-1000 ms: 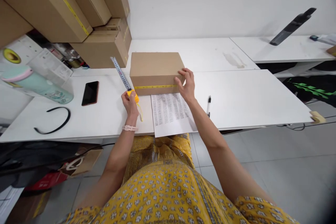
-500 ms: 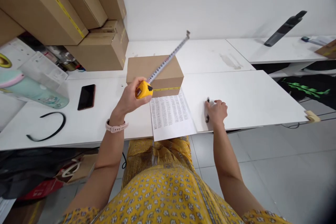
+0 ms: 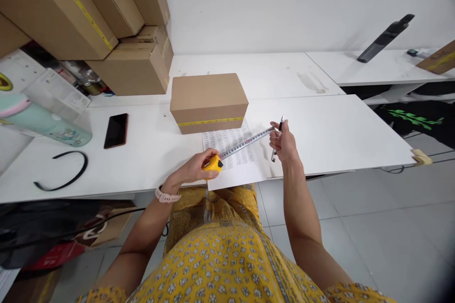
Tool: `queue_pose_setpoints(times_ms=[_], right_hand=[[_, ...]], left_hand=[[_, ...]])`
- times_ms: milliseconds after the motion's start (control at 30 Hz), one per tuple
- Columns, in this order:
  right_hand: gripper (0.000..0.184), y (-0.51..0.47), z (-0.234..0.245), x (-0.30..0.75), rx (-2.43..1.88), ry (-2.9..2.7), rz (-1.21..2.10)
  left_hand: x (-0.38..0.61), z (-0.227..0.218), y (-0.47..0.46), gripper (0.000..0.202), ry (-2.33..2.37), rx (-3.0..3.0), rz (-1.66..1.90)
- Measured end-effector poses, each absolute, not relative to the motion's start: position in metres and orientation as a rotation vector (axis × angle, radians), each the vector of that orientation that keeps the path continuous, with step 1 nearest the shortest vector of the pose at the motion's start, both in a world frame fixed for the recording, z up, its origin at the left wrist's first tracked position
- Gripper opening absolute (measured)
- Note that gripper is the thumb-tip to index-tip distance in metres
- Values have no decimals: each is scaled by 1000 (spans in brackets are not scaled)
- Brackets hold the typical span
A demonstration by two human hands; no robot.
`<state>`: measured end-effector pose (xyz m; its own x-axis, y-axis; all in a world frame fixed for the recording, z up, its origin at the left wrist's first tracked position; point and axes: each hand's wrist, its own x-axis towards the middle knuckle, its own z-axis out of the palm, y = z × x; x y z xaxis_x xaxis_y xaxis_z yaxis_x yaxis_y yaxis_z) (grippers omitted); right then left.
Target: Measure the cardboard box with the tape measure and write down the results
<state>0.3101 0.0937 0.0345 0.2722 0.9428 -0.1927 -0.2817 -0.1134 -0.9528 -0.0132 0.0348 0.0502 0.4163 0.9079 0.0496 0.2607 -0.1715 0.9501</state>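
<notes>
My left hand [image 3: 195, 168] grips a yellow tape measure [image 3: 212, 164] near the table's front edge. Its blade [image 3: 245, 142] stretches right, above a printed sheet of paper [image 3: 232, 154], to my right hand [image 3: 282, 142]. That hand is closed on a black pen [image 3: 277, 138] and also pinches the blade's tip. A brown cardboard box [image 3: 208, 101] with a yellow tape strip stands on the white table [image 3: 320, 128] just behind the sheet, touched by neither hand.
A black phone [image 3: 115, 130] and a black curved band [image 3: 60, 170] lie left on the table. A mint bottle [image 3: 42, 121] and stacked cardboard boxes [image 3: 88, 14] fill the far left. A dark handheld device [image 3: 386, 38] rests on the back right table.
My left hand came down from above the box to the table's front edge with the tape measure. My right hand lifted the pen off the table and caught the blade's tip.
</notes>
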Motion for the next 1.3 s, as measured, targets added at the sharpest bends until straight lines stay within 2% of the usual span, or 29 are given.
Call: queue_pose_setpoints(times_ms=[100, 300, 433, 600, 733, 867, 967, 1067, 1167, 1300], right_hand=[[55, 88, 41, 296, -1156, -759, 1141], [47, 60, 23, 261, -1245, -983, 1098], [41, 43, 16, 230, -1269, -1355, 1113], [52, 37, 22, 246, -1425, -1249, 948], [51, 26, 29, 277, -1256, -990, 1082], [36, 10, 30, 293, -1066, -847, 1254], [42, 3, 27, 294, -943, -777, 1331], [41, 1, 18, 288, -949, -759, 1330], [29, 0, 5, 273, -1061, -768, 1257], [49, -2, -15, 252, -1189, -911, 1151]], left_hand=[[-20, 48, 33, 49, 894, 1709, 539], [-20, 27, 37, 96, 963, 1654, 672], [-9, 20, 44, 104, 978, 1720, 713], [-17, 24, 55, 96, 1206, 1921, 721], [-35, 18, 63, 84, 1405, 2094, 695], [-45, 3, 71, 69, 1463, 2223, 643], [-45, -5, 77, 54, 1457, 2329, 634], [-35, -6, 71, 50, 1508, 2446, 713], [-8, -6, 40, 45, 1393, 2576, 882], [38, -21, -18, 36, 916, 2764, 798]])
